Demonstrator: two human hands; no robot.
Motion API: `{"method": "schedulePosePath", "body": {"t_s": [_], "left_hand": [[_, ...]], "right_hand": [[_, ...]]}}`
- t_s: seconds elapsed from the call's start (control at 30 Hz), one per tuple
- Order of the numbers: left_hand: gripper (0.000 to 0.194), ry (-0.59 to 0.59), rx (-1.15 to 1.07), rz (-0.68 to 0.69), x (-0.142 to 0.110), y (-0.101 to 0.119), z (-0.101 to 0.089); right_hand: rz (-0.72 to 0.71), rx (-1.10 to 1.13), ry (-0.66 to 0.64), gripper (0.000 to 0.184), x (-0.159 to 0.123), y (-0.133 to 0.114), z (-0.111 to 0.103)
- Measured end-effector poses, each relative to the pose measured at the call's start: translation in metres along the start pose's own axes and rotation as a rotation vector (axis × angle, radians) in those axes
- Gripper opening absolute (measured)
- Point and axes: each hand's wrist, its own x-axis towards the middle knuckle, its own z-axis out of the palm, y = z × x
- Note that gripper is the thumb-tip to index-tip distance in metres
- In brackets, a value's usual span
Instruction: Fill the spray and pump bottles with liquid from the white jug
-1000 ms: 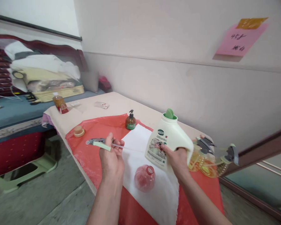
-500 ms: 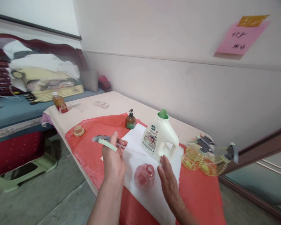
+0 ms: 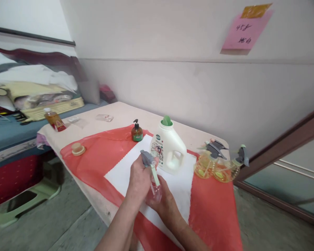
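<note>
Above the white cloth, my left hand is closed on a grey and pale green spray trigger. Its head sits at the mouth of a clear pinkish bottle, with the tube down inside. Fingers of my right hand wrap round that bottle from the right and below. Whether the trigger is screwed on cannot be seen. Just behind my hands stands a cream detergent jug, upright, with a green piece in its open neck.
A brown pump bottle stands behind the cloth. Yellowish spray bottles stand to the right on the red plastic sheet. Farther left are a beige round cap and an amber bottle. A wall runs behind the table.
My left hand has brought the spray trigger right and down to the pinkish bottle, its tube now inside. My right hand, open beside the bottle before, has taken hold of it. The view has shifted slightly.
</note>
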Motion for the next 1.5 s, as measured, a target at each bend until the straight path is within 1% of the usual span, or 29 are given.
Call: {"method": "schedulePosePath", "body": {"t_s": [0.03,0.1,0.27,0.33,0.37,0.43,0.53,0.63,0.73,0.8,0.83,0.93,1.0,1.1,1.17,1.2,1.3,1.37,1.43,1.5], "left_hand": [[0.02,-0.011,-0.009,0.013,-0.001,-0.001,0.002],[0.022,0.024,-0.05,0.067,-0.001,-0.001,0.002],[0.02,0.288,-0.32,0.27,0.007,0.001,-0.013],[0.022,0.331,-0.384,0.294,0.011,-0.001,-0.017],[0.023,0.327,-0.387,0.288,0.012,-0.002,-0.018],[0.022,0.298,-0.357,0.259,0.012,-0.005,-0.017],[0.024,0.23,-0.26,0.198,0.008,-0.007,-0.009],[0.026,0.115,-0.142,0.114,-0.001,-0.005,0.003],[0.027,-0.035,-0.084,0.035,-0.009,-0.003,0.017],[0.028,-0.139,-0.145,-0.006,-0.014,-0.004,0.026],[0.028,-0.175,-0.205,-0.028,-0.016,-0.006,0.03],[0.029,-0.231,-0.386,-0.116,-0.02,-0.009,0.037],[0.027,-0.287,-0.418,-0.158,-0.022,-0.009,0.038],[0.023,-0.367,-0.396,-0.162,-0.023,-0.007,0.039],[0.022,-0.374,-0.408,-0.158,-0.023,-0.008,0.04],[0.021,-0.378,-0.429,-0.16,-0.024,-0.008,0.041],[0.02,-0.421,-0.505,-0.17,-0.027,-0.011,0.044],[0.02,-0.419,-0.539,-0.177,-0.031,-0.012,0.046],[0.021,-0.363,-0.556,-0.188,-0.034,-0.012,0.048],[0.021,-0.285,-0.556,-0.183,-0.035,-0.011,0.049]], "right_hand": [[-0.01,-0.008,0.008,0.072,0.001,0.0,0.001],[-0.031,-0.03,0.024,0.069,0.002,-0.002,0.0],[-0.072,-0.1,0.063,0.065,-0.001,-0.015,-0.018],[-0.077,-0.12,0.061,0.065,-0.003,-0.02,-0.025],[-0.077,-0.127,0.06,0.065,-0.003,-0.022,-0.028],[-0.075,-0.14,0.06,0.065,-0.003,-0.026,-0.034],[-0.077,-0.148,0.055,0.066,-0.003,-0.032,-0.041],[-0.099,-0.12,0.019,0.069,-0.004,-0.036,-0.048],[-0.085,-0.056,0.043,0.077,-0.005,-0.037,-0.057],[-0.038,-0.015,0.069,0.082,-0.006,-0.036,-0.064],[-0.024,-0.001,0.066,0.082,-0.006,-0.035,-0.068],[-0.058,0.012,0.043,0.073,-0.008,-0.035,-0.081],[-0.083,0.002,0.036,0.069,-0.008,-0.039,-0.09],[-0.054,0.018,0.02,0.068,-0.007,-0.048,-0.103],[0.023,0.139,-0.027,0.066,-0.005,-0.056,-0.11],[0.084,0.246,-0.073,0.064,-0.005,-0.06,-0.113],[0.269,0.69,-0.249,0.052,-0.005,-0.068,-0.116],[0.34,0.966,-0.324,0.047,-0.008,-0.069,-0.114],[0.399,1.124,-0.336,0.043,-0.012,-0.067,-0.111],[0.493,1.175,-0.299,0.039,-0.014,-0.063,-0.107]]}}
